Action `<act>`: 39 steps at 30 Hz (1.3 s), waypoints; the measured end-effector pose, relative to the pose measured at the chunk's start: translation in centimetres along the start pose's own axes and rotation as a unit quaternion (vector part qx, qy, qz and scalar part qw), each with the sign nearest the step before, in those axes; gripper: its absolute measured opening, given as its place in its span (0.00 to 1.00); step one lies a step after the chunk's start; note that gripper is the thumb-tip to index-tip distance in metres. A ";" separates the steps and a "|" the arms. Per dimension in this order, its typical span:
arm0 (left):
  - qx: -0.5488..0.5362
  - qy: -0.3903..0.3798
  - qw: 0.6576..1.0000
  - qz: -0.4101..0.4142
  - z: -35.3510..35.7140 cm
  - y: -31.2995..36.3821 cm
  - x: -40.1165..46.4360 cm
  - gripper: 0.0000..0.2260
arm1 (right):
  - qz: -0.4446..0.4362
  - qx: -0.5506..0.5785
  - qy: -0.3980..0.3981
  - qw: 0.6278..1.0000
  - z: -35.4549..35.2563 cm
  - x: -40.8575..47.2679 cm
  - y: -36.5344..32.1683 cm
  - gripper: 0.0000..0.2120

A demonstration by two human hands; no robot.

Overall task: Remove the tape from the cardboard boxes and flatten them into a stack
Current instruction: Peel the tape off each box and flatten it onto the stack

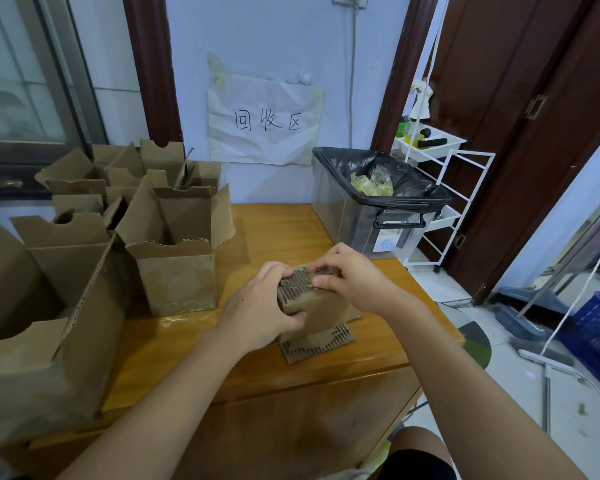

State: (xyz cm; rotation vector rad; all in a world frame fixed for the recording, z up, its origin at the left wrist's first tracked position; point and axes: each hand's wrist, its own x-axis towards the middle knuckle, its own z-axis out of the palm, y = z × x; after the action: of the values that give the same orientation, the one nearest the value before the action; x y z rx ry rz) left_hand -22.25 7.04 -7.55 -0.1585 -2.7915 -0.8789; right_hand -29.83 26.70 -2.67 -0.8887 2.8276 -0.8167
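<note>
Head view: my left hand (257, 308) grips the flattened box (314, 311) on the table (284, 230); right hand (349, 277) pinches its top edge, possibly tape.

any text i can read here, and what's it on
"回收区": handwritten on the paper sheet taped to the wall.
Label on the clear bin: print too small to read.
Boxes: no print visible.
</note>
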 end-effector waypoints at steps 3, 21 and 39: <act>0.000 0.002 1.000 0.003 0.0 0.0 0.0 0.32 | -0.001 -0.044 0.000 0.999 0.4 0.4 -0.6 0.09; 0.012 -0.014 1.000 0.022 -0.5 -1.1 0.3 0.33 | 0.009 0.125 0.121 0.985 0.1 -0.8 1.6 0.09; 0.179 -0.060 0.982 0.007 1.2 3.5 3.9 0.46 | -0.027 -0.098 0.162 0.981 2.1 -1.1 0.3 0.14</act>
State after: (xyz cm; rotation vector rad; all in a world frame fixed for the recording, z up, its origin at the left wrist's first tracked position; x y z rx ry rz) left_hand -25.64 10.75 -5.73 -0.1784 -2.9974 -0.3622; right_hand -28.66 26.51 -4.77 -0.9368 3.2286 -0.7607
